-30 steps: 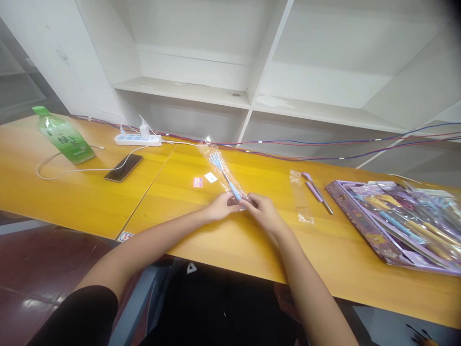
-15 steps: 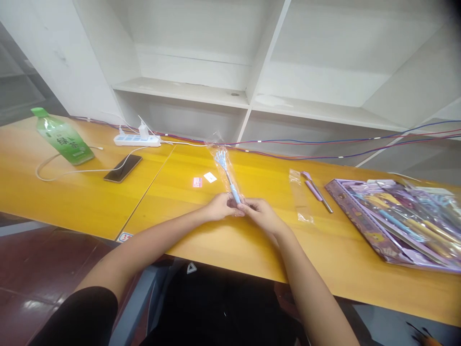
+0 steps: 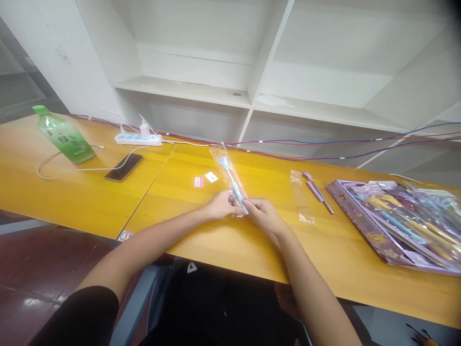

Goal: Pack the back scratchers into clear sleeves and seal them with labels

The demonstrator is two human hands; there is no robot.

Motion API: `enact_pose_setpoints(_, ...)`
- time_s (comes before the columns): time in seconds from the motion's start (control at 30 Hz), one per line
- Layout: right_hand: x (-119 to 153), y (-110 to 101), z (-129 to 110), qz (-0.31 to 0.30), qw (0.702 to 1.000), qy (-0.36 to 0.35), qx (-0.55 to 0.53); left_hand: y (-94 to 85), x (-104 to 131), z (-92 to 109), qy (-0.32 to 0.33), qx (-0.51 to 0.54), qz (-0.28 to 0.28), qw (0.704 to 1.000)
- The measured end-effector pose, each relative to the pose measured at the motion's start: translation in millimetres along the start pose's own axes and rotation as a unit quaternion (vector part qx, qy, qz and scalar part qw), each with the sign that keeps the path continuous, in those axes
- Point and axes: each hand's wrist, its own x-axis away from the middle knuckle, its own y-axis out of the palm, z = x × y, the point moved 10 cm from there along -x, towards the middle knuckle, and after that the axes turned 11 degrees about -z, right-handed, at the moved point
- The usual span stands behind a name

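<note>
Yellow-brown tabletop (image 3: 252, 254) | left hand (image 3: 222, 205) + right hand (image 3: 265, 212): both pinching bagged blue scratcher (image 3: 235, 188)

- An orange-yellow wooden worktop (image 3: 223, 245) runs across the view, its front edge sloping down towards the right
- A thin dark seam (image 3: 146, 192) crosses the worktop's left part from back edge to front edge, a small number sticker (image 3: 126, 236) beside its front end
- White shelves (image 3: 327, 48) stand behind the back edge, parted by a divider (image 3: 269, 55) and a cross board (image 3: 187, 90)
- A wide white panel (image 3: 50, 48) rises behind the back edge at the left, with dim grey shelving (image 3: 16, 89) farther left
- Reddish-brown floor tiles (image 3: 21, 262) show below the front edge at the left, glinting with light
- A grey metal leg (image 3: 139, 305) stands under the front edge
</note>
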Motion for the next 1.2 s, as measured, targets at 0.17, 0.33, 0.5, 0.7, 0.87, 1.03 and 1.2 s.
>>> enact_pose_setpoints(0.17, 0.6, 1.4, -5.4, -0.002, 1.0, -0.008, 0.007, -1.7, 1.6, 3.9, -0.012, -0.037, 0.003, 0.999)
enact_pose_setpoints(0.33, 0.7, -0.4, -5.9, 0.01, 1.0, -0.002, 0.021, 1.7, -0.5, 2.0, -0.003, -0.023, -0.021, 1.0)
enact_pose_setpoints(0.5, 1.8, -3.4, 1.1, 0.019, 0.997, 0.02, 0.067, 2.7, -2.3, -6.9, -0.006, 0.014, -0.014, 1.0)
enact_pose_setpoints(0.7, 2.4, -12.2, 5.3, 0.052, 0.989, 0.029, 0.136, 5.9, -2.4, -11.1, -0.009, 0.007, -0.022, 1.0)
enact_pose_setpoints(0.87, 8.8, -34.7, 8.2, 0.166, 0.973, 0.048, 0.156, 16.0, 5.1, -13.5, -0.068, -0.076, -0.066, 0.993)
enact_pose_setpoints(1.03, 15.9, -47.4, 14.5, 0.233, 0.97, 0.052, 0.049, 36.5, 16.6, 0.4, -0.106, -0.233, -0.147, 0.956)
enact_pose_setpoints(1.2, 12.8, -43.7, 11.6, 0.214, 0.975, 0.038, -0.046, 44.7, 19.0, 11.1, -0.081, -0.271, -0.17, 0.944)
